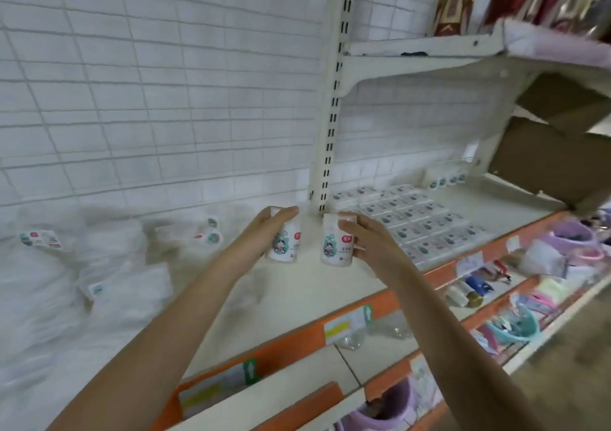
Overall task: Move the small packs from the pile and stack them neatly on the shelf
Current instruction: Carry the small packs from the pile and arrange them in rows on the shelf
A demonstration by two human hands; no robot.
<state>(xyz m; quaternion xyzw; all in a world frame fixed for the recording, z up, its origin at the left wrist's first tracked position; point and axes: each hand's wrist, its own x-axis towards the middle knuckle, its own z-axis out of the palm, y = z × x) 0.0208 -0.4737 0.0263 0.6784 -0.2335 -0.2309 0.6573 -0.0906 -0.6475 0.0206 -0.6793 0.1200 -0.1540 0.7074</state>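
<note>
- Forearms reach out from under my view, over the orange edge strip [393,301] of the shelf [297,295]; both hands are out over its bare middle, between the pile and the laid rows
- My left hand [264,232] curls its fingers round one pack [285,243], thumb over the top; my right hand [367,242] wraps the other pack [335,243] from the right side, fingers pressed close together; both packs are upright, long axis vertical, printed faces towards me
- Loose white pile [82,265] lies to the left, blurred; the neat rows of packs [416,222] lie flat to the right, just beyond my right hand
- I judge the rows lie rightward and slightly away; the right hand is nearer, so its pack should go first
- I judge each pack must tip from upright to flat to match the rows; the left hand has to cross further, past the upright post [330,116]
- Cardboard box [545,152] hangs over the far right end
</note>
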